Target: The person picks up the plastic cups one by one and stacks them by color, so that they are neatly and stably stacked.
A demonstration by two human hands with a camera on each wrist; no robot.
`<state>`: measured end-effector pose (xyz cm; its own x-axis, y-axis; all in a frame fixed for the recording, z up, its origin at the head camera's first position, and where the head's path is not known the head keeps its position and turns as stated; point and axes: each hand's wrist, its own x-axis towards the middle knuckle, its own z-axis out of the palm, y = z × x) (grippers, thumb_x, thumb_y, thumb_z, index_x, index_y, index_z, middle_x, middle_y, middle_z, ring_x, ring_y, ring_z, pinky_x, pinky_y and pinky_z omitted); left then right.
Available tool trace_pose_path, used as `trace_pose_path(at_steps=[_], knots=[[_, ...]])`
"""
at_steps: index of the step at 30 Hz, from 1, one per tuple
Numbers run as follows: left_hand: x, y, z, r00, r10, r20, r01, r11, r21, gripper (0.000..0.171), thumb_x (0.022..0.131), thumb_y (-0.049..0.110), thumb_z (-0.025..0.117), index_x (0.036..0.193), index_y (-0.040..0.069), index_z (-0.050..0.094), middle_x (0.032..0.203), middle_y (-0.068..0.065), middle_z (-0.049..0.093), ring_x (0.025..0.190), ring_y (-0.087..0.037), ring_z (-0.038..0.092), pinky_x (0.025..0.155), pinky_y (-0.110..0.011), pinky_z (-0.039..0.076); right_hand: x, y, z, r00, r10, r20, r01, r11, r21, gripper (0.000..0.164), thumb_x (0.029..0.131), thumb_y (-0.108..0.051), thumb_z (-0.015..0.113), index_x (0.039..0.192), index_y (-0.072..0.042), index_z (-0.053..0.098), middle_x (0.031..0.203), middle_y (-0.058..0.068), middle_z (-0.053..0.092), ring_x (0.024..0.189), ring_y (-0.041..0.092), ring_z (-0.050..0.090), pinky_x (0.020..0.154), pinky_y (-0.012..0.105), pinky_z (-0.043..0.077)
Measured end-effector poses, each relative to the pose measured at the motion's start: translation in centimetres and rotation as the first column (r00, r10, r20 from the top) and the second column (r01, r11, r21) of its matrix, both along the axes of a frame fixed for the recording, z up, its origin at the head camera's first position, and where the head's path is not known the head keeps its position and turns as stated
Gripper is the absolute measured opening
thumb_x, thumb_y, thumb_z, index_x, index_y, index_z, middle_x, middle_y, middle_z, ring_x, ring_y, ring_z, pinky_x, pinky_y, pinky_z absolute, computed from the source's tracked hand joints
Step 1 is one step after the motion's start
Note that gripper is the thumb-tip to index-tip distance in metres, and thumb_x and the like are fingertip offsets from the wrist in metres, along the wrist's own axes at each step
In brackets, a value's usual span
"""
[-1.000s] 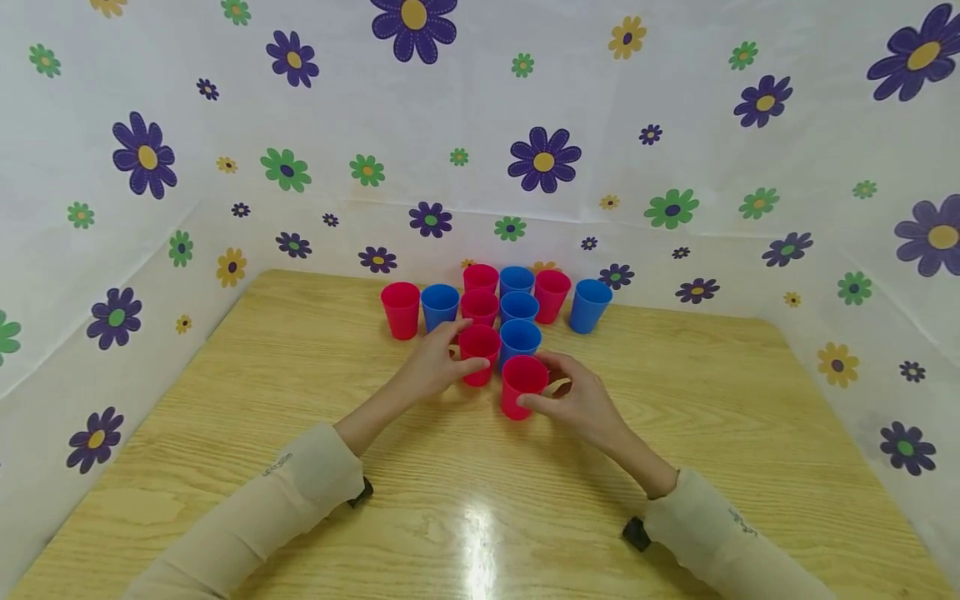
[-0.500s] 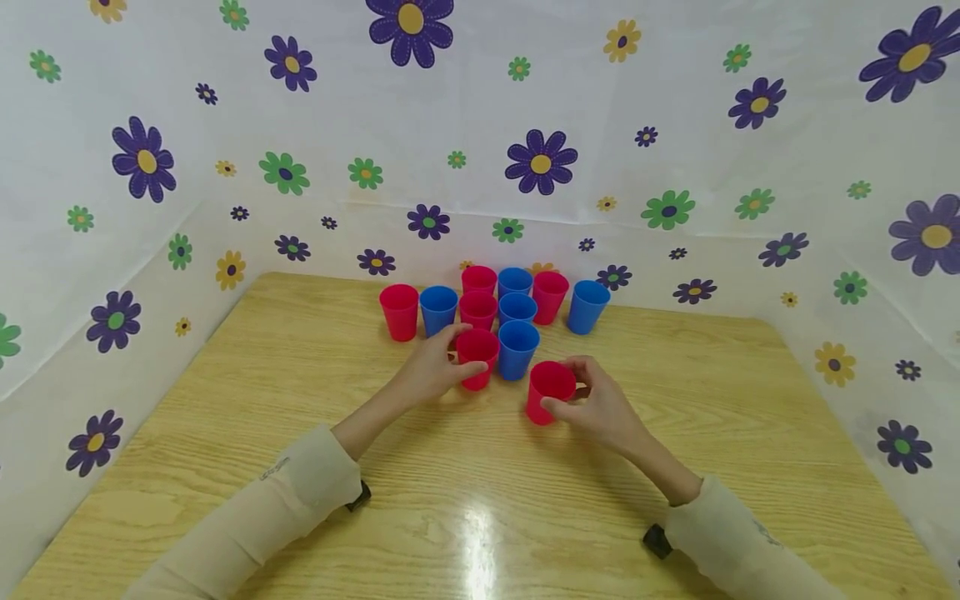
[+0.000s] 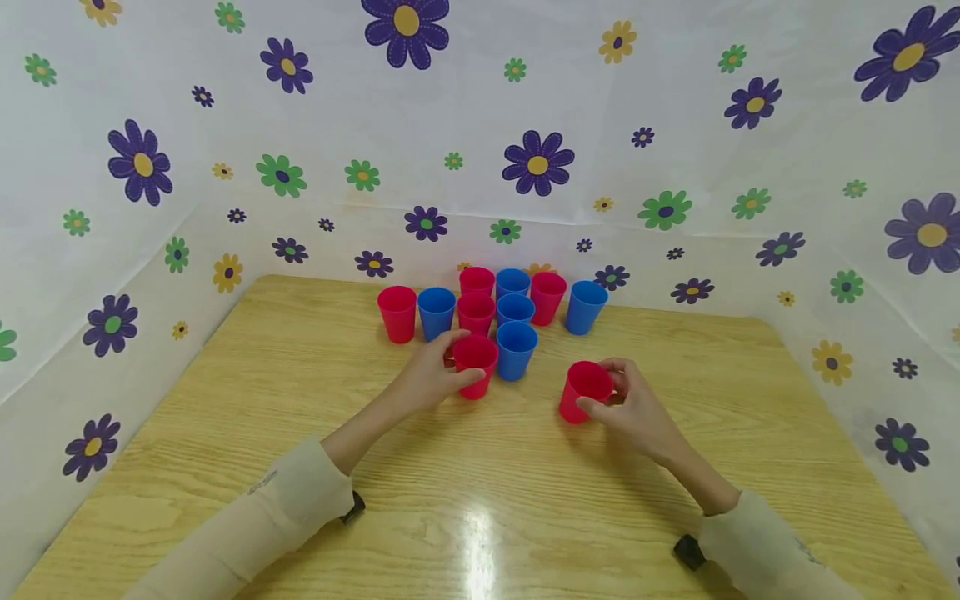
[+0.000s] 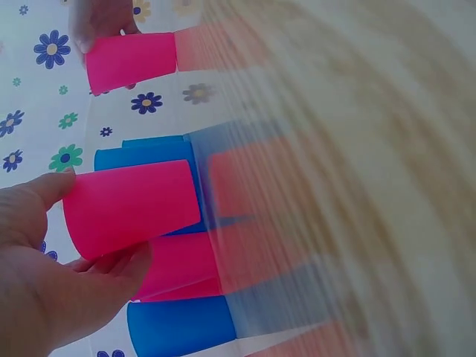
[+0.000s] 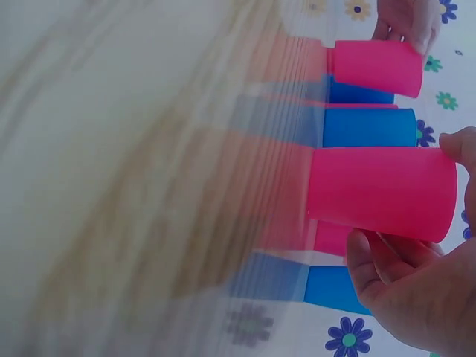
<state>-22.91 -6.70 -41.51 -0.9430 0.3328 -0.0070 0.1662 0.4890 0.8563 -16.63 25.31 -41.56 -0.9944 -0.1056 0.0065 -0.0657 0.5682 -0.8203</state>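
In the head view my left hand holds a red plastic cup with the thumb on its near side and fingers behind. That cup stands just in front of the cluster of upright cups. Farther right, my right hand grips another red cup by its side, apart from the others. The left wrist view shows the left hand's red cup between thumb and fingers. From the right wrist, the other red cup appears pinched near its rim, its base at the tabletop. A blue cup stands between the two hands.
Behind are more upright cups, including a red cup at far left, a blue cup beside it, a red cup and a blue cup at right. A flowered cloth walls the wooden table.
My right hand has carried its red cup rightward, away from the blue cup it stood in front of. The left hand's red cup has shifted slightly toward me.
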Motion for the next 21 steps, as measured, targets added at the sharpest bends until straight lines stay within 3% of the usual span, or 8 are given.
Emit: trace_pose_path(at_steps=[9,14,21], knots=[[0.8,0.2,1.5,1.000,-0.012,-0.002,0.012,0.996,0.088,0.074,0.093,0.028,0.079,0.155,0.009,0.042,0.145,-0.012,0.055,0.126,-0.031,0.056,0.095,-0.039,0.057,0.5,1.8,0.2,0.998,0.043,-0.053,-0.043,0.999,0.011,0.071,0.095,-0.018,0.076,0.150,0.003,0.036,0.139,0.025,0.057,0.119,0.038,0.058,0.086,0.018,0.052],[1.2,0.5,3.3,0.998,-0.023,-0.056,0.031,0.989,0.142,0.074,0.092,0.030,0.080,0.154,0.010,0.044,0.139,-0.008,0.058,0.118,-0.028,0.058,0.088,-0.035,0.059,0.5,2.6,-0.1,0.996,0.049,-0.071,-0.048,0.999,0.010,0.069,0.095,-0.015,0.076,0.149,0.006,0.038,0.137,0.025,0.057,0.118,0.038,0.057,0.084,0.016,0.052],[1.5,1.8,6.1,0.989,-0.042,-0.140,0.069,0.979,0.190,0.073,0.092,0.033,0.080,0.153,0.012,0.046,0.128,-0.004,0.060,0.104,-0.023,0.059,0.080,-0.031,0.056,0.4,3.2,-0.4,0.998,0.000,-0.065,0.003,0.999,0.047,0.070,0.095,-0.018,0.077,0.146,0.007,0.038,0.136,0.026,0.057,0.118,0.039,0.058,0.083,0.014,0.050]])
